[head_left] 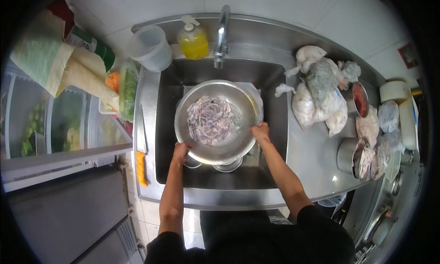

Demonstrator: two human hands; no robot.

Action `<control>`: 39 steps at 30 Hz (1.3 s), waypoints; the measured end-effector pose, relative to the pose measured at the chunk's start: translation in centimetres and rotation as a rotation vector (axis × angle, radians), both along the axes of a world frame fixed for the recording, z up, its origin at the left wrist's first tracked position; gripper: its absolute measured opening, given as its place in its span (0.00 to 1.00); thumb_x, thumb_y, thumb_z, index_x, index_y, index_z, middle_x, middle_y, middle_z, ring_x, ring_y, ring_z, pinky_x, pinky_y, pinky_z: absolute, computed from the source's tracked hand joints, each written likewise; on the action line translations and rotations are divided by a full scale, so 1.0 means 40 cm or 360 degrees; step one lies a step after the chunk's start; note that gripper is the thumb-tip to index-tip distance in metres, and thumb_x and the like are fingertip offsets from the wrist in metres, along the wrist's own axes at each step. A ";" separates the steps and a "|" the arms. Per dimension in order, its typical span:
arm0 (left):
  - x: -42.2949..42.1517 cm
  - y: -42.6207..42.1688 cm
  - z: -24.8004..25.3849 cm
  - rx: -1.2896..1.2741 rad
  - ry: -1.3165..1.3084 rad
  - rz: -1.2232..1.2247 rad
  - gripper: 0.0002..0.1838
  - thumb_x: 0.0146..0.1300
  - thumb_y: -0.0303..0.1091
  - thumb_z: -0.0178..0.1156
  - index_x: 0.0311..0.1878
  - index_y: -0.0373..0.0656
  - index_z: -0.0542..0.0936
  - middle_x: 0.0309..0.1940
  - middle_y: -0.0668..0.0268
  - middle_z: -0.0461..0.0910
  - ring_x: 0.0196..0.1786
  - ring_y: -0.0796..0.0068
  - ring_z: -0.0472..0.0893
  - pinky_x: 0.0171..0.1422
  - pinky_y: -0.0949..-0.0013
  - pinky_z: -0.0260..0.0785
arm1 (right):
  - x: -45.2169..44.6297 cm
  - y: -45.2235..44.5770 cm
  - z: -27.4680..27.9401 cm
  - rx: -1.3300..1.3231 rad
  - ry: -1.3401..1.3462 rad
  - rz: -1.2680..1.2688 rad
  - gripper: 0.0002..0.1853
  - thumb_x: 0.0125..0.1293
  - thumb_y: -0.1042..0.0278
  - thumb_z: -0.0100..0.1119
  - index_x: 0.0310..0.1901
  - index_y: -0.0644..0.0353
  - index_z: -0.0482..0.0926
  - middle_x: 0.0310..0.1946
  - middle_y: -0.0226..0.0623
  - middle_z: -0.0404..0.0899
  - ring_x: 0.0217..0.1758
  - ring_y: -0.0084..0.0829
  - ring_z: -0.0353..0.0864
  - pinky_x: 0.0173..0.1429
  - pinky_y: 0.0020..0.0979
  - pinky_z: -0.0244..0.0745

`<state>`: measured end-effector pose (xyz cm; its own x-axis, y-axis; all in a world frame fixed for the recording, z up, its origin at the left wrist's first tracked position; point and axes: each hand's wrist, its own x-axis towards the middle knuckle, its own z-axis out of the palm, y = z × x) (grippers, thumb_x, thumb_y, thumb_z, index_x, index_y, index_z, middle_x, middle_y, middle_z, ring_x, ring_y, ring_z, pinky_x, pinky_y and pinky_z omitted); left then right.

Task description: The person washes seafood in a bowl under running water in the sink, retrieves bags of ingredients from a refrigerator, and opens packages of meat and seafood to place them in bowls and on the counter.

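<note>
A wide metal bowl [201, 153] is held over the steel sink [275, 126], below the faucet [221, 39]. Pale, greyish strips of food [211, 120] lie in it, heaped toward its left side. My left hand [181, 151] grips the bowl's rim at the lower left. On the right side, my right hand [261, 132] is closed on the rim. Under the bowl, parts of other round items show in the sink; most of them is hidden.
Left of the sink lies a knife [141, 165] with an orange handle. Behind stand a clear plastic tub [151, 48] and a yellow soap bottle [194, 44]. Bagged food [316, 103] and metal pots [348, 157] crowd the right counter. An open-topped cooler [68, 156] is at left.
</note>
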<state>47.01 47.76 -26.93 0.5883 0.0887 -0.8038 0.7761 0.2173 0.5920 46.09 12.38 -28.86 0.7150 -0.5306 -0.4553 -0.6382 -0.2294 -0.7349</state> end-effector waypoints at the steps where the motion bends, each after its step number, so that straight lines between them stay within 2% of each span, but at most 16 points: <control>1: 0.011 0.008 -0.054 -0.0006 -0.0029 0.0106 0.17 0.42 0.19 0.57 0.41 0.30 0.73 0.32 0.54 0.76 0.34 0.60 0.79 0.38 0.59 0.75 | 0.043 0.020 0.023 0.0018 0.0050 0.0064 0.15 0.41 0.75 0.59 0.35 0.71 0.80 0.30 0.49 0.81 0.37 0.41 0.82 0.45 0.32 0.75; 4: 0.057 0.018 -0.170 -0.0066 -0.0064 0.0295 0.18 0.41 0.18 0.58 0.41 0.33 0.73 0.30 0.58 0.76 0.34 0.62 0.78 0.38 0.61 0.74 | 0.161 0.065 0.064 -0.0097 -0.0147 0.0304 0.30 0.43 0.73 0.61 0.53 0.72 0.72 0.47 0.57 0.77 0.54 0.48 0.76 0.61 0.35 0.69; 7: 0.070 -0.005 -0.247 -0.0120 -0.0155 0.0499 0.17 0.41 0.19 0.58 0.39 0.32 0.74 0.28 0.59 0.75 0.34 0.63 0.78 0.37 0.62 0.72 | 0.307 0.130 0.151 -0.0501 -0.0584 0.0428 0.44 0.47 0.73 0.60 0.67 0.70 0.51 0.67 0.58 0.54 0.72 0.51 0.51 0.74 0.38 0.48; 8: 0.074 0.004 -0.267 0.0033 -0.0075 0.0277 0.14 0.43 0.20 0.57 0.38 0.32 0.75 0.28 0.60 0.76 0.34 0.66 0.77 0.34 0.63 0.70 | 0.362 0.151 0.190 -0.0501 -0.0853 0.0463 0.45 0.49 0.73 0.59 0.69 0.69 0.47 0.70 0.58 0.47 0.74 0.51 0.43 0.76 0.38 0.41; 11: 0.063 0.023 -0.378 0.0256 -0.0145 0.0164 0.13 0.45 0.21 0.56 0.38 0.32 0.76 0.29 0.60 0.77 0.32 0.71 0.76 0.32 0.67 0.67 | 0.478 0.232 0.340 -0.0694 -0.1437 0.0605 0.44 0.55 0.73 0.60 0.70 0.67 0.44 0.70 0.57 0.48 0.74 0.51 0.46 0.75 0.38 0.42; 12: 0.059 0.021 -0.346 0.0226 -0.0225 0.0123 0.18 0.50 0.25 0.59 0.45 0.27 0.75 0.33 0.59 0.79 0.32 0.70 0.78 0.35 0.67 0.70 | 0.502 0.253 0.375 -0.0659 -0.1492 0.0651 0.44 0.55 0.74 0.59 0.70 0.66 0.43 0.70 0.57 0.48 0.74 0.51 0.46 0.75 0.38 0.42; 16: 0.062 -0.017 -0.197 0.0247 -0.0002 0.0344 0.25 0.49 0.35 0.67 0.51 0.35 0.75 0.39 0.57 0.79 0.40 0.63 0.79 0.40 0.65 0.71 | 0.536 0.297 0.355 -0.0610 -0.1441 0.0812 0.44 0.55 0.77 0.57 0.70 0.66 0.44 0.70 0.55 0.49 0.75 0.51 0.43 0.75 0.39 0.41; 19: 0.057 -0.082 -0.139 0.1792 -0.0105 0.0058 0.23 0.50 0.34 0.65 0.50 0.37 0.75 0.42 0.54 0.78 0.45 0.60 0.78 0.47 0.67 0.70 | 0.560 0.279 0.308 -0.0837 -0.1287 0.1182 0.43 0.53 0.78 0.58 0.70 0.66 0.47 0.69 0.55 0.51 0.75 0.51 0.43 0.75 0.39 0.43; 20: 0.047 -0.105 -0.103 0.1820 -0.0365 0.0064 0.23 0.51 0.33 0.65 0.51 0.36 0.74 0.44 0.52 0.78 0.47 0.59 0.78 0.49 0.66 0.69 | 0.570 0.269 0.289 -0.0920 -0.1237 0.1319 0.43 0.53 0.78 0.58 0.70 0.66 0.48 0.69 0.55 0.52 0.75 0.51 0.43 0.74 0.39 0.44; 22: 0.033 -0.155 0.013 0.1860 -0.0879 0.0081 0.24 0.51 0.32 0.63 0.52 0.33 0.74 0.47 0.49 0.77 0.50 0.57 0.77 0.55 0.65 0.68 | 0.543 0.258 0.315 -0.0717 -0.1303 0.1316 0.41 0.52 0.78 0.58 0.68 0.67 0.53 0.68 0.54 0.54 0.75 0.51 0.42 0.74 0.39 0.47; 25: 0.029 -0.212 0.013 0.1140 -0.1004 0.0039 0.25 0.50 0.29 0.62 0.53 0.33 0.74 0.47 0.49 0.78 0.50 0.56 0.78 0.56 0.62 0.68 | 0.441 0.260 0.304 -0.0376 -0.1063 0.1161 0.38 0.49 0.77 0.60 0.65 0.64 0.60 0.67 0.52 0.57 0.72 0.53 0.51 0.72 0.38 0.53; 28: 0.071 -0.252 0.004 0.0629 -0.0532 -0.0159 0.26 0.49 0.30 0.62 0.55 0.36 0.75 0.44 0.52 0.80 0.48 0.59 0.79 0.55 0.62 0.68 | 0.320 0.216 0.110 -0.0798 -0.0648 0.1167 0.40 0.48 0.76 0.60 0.66 0.58 0.59 0.63 0.56 0.62 0.62 0.55 0.67 0.64 0.38 0.64; 30: 0.096 -0.264 -0.050 0.0871 -0.0512 -0.0297 0.26 0.49 0.32 0.62 0.55 0.37 0.75 0.42 0.54 0.81 0.46 0.61 0.80 0.53 0.65 0.69 | 0.260 0.173 0.027 -0.0893 -0.0387 0.1002 0.43 0.48 0.75 0.60 0.68 0.54 0.54 0.60 0.59 0.63 0.57 0.56 0.70 0.60 0.39 0.68; 32: 0.105 -0.273 -0.097 0.0883 -0.0331 -0.0430 0.31 0.49 0.34 0.62 0.60 0.39 0.71 0.46 0.55 0.80 0.47 0.61 0.80 0.53 0.66 0.69 | 0.200 0.127 0.026 -0.0384 -0.0003 0.0699 0.45 0.46 0.77 0.60 0.69 0.54 0.52 0.56 0.60 0.66 0.55 0.56 0.71 0.59 0.40 0.69; 35: 0.126 -0.277 -0.136 0.0701 -0.0037 -0.0214 0.37 0.48 0.34 0.63 0.65 0.38 0.65 0.51 0.52 0.77 0.52 0.59 0.78 0.56 0.66 0.67 | 0.144 0.125 0.034 -0.0338 -0.0323 0.0636 0.48 0.45 0.78 0.60 0.70 0.53 0.50 0.52 0.54 0.68 0.50 0.55 0.73 0.56 0.41 0.70; 39: 0.121 -0.253 -0.246 0.0910 -0.0299 0.0002 0.44 0.47 0.35 0.66 0.68 0.35 0.57 0.56 0.51 0.72 0.56 0.59 0.74 0.58 0.64 0.66 | 0.107 0.138 0.091 -0.0553 -0.0246 0.0586 0.47 0.42 0.78 0.62 0.68 0.52 0.54 0.58 0.53 0.61 0.58 0.55 0.66 0.59 0.41 0.68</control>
